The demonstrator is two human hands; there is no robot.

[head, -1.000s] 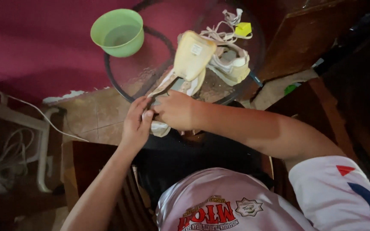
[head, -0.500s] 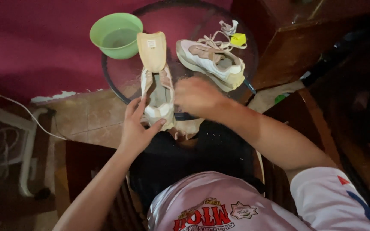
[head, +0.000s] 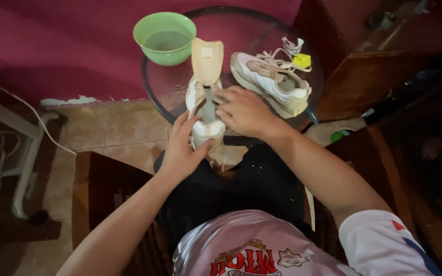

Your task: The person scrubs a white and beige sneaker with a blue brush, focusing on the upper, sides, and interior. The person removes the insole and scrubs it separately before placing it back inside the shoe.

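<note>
A white and beige sneaker (head: pixel 204 130) stands on the near edge of a round glass table (head: pixel 155 87), its tongue (head: pixel 206 60) pulled up straight. My left hand (head: pixel 182 148) cups the sneaker's near end from the left. My right hand (head: pixel 244 111) grips the shoe's upper from the right, fingers reaching into the opening. A second matching sneaker (head: pixel 270 82) lies on the table further right, with loose laces and a yellow tag (head: pixel 302 61).
A green plastic bowl (head: pixel 164 37) holding water sits at the table's far left. Dark wooden furniture (head: pixel 379 76) stands to the right. A white frame and cable (head: pixel 24 138) lie on the tiled floor at left. A maroon wall (head: pixel 52 46) is behind.
The sneaker went from lifted and tilted to standing at the table's near edge with its tongue pulled upright. My right hand moved onto the shoe's opening; the left shifted to its near end.
</note>
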